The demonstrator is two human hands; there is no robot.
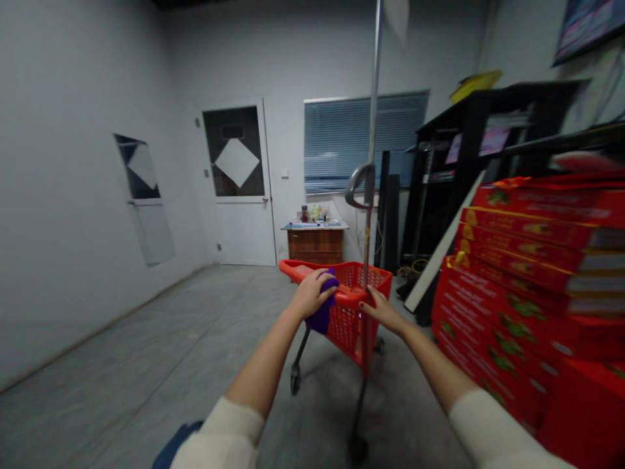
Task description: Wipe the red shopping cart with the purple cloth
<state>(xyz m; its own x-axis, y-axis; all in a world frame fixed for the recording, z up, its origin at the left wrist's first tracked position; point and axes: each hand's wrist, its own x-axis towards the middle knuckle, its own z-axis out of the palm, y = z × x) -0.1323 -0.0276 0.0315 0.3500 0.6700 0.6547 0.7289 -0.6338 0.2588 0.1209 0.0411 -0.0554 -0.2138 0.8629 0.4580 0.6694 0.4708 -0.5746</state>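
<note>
In front of me stands a small red plastic shopping cart on metal legs with casters. My left hand is closed over a purple cloth, pressing it on the cart's near rim; part of the cloth hangs down the outside. At the rim's near right corner, my right hand grips the cart beside the upright metal pole. The pole rises from that corner and carries a grey loop-shaped fitting. What lies inside the basket is mostly hidden.
Stacked red boxes stand close on the right. Behind them are a black shelf and a leaning white board. A wooden cabinet with small items stands by the back wall, right of a white door. Grey floor extends left.
</note>
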